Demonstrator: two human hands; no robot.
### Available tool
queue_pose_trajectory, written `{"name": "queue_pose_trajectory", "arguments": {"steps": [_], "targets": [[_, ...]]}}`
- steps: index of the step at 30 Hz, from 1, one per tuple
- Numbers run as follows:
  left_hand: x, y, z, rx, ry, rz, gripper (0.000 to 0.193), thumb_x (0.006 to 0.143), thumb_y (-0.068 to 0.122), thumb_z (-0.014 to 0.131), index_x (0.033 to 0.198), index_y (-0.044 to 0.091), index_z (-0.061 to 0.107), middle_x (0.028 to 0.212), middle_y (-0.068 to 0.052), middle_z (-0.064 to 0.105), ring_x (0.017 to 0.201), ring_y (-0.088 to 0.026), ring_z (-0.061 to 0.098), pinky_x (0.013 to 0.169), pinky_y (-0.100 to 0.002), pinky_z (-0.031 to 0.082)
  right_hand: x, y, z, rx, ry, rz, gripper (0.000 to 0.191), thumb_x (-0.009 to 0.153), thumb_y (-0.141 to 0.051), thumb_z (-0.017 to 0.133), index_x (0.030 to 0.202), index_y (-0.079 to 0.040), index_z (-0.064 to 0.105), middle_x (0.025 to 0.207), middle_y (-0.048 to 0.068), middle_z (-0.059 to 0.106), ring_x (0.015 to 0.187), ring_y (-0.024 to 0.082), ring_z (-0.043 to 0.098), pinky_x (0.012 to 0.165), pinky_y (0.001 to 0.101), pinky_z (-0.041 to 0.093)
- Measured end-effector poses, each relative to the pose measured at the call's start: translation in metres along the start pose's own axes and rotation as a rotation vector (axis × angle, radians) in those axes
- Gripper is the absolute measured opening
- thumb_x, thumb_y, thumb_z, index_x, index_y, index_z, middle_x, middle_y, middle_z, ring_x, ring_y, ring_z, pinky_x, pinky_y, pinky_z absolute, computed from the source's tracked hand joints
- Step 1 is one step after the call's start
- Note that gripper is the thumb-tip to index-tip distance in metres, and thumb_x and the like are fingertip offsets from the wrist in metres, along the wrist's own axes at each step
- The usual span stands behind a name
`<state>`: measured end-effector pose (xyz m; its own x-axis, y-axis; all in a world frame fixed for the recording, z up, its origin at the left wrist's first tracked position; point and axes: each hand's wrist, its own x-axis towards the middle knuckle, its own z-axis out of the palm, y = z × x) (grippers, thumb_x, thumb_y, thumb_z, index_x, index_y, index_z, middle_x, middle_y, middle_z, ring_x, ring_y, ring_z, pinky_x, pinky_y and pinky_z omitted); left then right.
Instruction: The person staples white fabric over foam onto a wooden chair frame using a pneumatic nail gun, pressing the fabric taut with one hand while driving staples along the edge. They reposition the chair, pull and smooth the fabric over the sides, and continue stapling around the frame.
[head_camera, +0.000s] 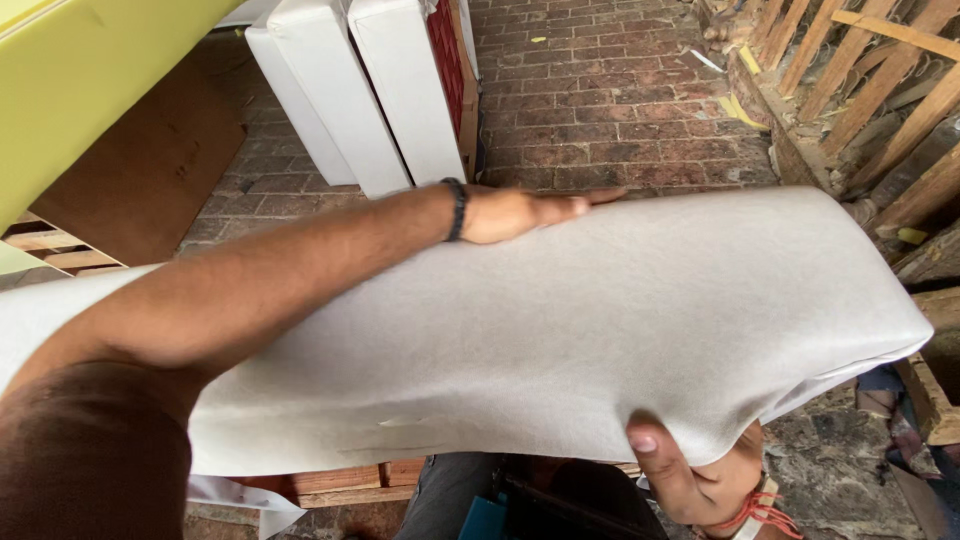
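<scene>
Here the white cushion (560, 330) lies under the left fingers (560, 207), flat.

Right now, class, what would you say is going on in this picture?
A person is handling a large white padded cushion covered in smooth fabric. Their left hand lies flat along its far top edge, arm stretched across the cover, while their right hand grips the near lower edge, thumb pressed on the fabric. More white cushions lean upright on the brick floor beyond, and bare wooden frames are stacked to the right.
</scene>
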<state>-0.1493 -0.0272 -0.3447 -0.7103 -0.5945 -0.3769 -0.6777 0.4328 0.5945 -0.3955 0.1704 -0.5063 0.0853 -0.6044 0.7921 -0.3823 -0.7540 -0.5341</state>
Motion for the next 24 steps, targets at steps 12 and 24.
{"name": "queue_pose_trajectory", "arguments": {"steps": [12, 24], "targets": [[-0.064, 0.084, 0.096, 0.847, 0.286, 0.341, 0.072, 0.106, 0.061, 0.025, 0.164, 0.023, 0.003, 0.171, -0.017, -0.002, 0.158, -0.034, 0.001, 0.128, -0.053, 0.001, 0.048, -0.024, -0.005, -0.03, -0.068, -0.2, 0.03, 0.095, -0.02, 0.062, 0.119, -0.002, 0.065, 0.119, 0.025, 0.069, 0.124, 0.041, 0.064, 0.111, 0.0525, 0.047], [-0.056, 0.092, 0.107, 0.85, 0.332, 0.036, 0.105, 0.079, 0.063, 0.073, 0.159, 0.045, 0.007, 0.17, -0.01, -0.001, 0.154, -0.039, 0.002, 0.114, -0.076, 0.0, -0.011, -0.001, 0.055, 0.692, 0.23, 0.595, 0.04, 0.098, -0.032, 0.066, 0.12, 0.0, 0.058, 0.077, 0.004, 0.063, 0.046, 0.009, 0.05, 0.035, 0.0202, 0.037]]}}
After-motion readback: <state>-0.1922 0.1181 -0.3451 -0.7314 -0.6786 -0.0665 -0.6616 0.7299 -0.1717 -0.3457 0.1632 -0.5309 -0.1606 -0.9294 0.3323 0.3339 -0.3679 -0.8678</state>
